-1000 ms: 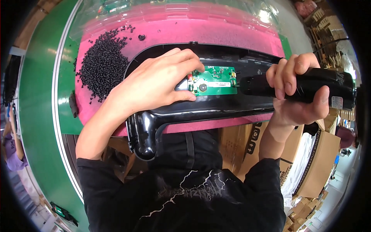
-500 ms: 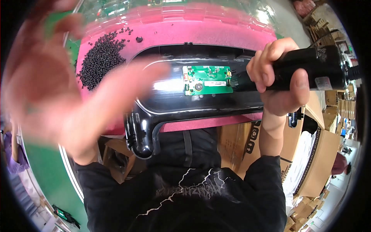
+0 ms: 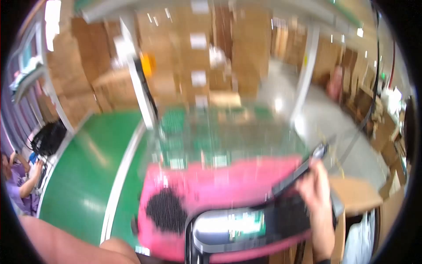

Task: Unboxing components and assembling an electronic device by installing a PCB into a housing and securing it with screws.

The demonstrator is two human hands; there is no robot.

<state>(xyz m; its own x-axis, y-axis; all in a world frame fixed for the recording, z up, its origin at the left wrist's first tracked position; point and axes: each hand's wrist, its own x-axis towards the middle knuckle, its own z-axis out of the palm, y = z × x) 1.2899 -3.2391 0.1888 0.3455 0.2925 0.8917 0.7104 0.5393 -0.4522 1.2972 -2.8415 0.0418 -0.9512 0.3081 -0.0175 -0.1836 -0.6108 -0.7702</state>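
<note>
Whole frame is smearing with motion blur, so details are soft. Stacked brown cardboard boxes [image 3: 206,57] are filling the 12 o'clock background behind white shelf posts [image 3: 143,94]. A green conveyor belt [image 3: 88,176] is running from 9 toward 7 o'clock, with another person in a purple top [image 3: 17,182] sitting at its 9 o'clock edge. A pink work mat [image 3: 228,185] is lying at 6 o'clock, carrying a heap of small black screws [image 3: 166,213] on its left part. A long glossy black plastic housing with a green circuit board inside [image 3: 237,226] is resting across the mat's near edge. The right hand [image 3: 317,193] is gripping the housing's end at 4 o'clock, fingers wrapping closed around it. The left forearm [image 3: 66,242] is crossing at 7 o'clock; the hand itself is sitting out of frame.
</note>
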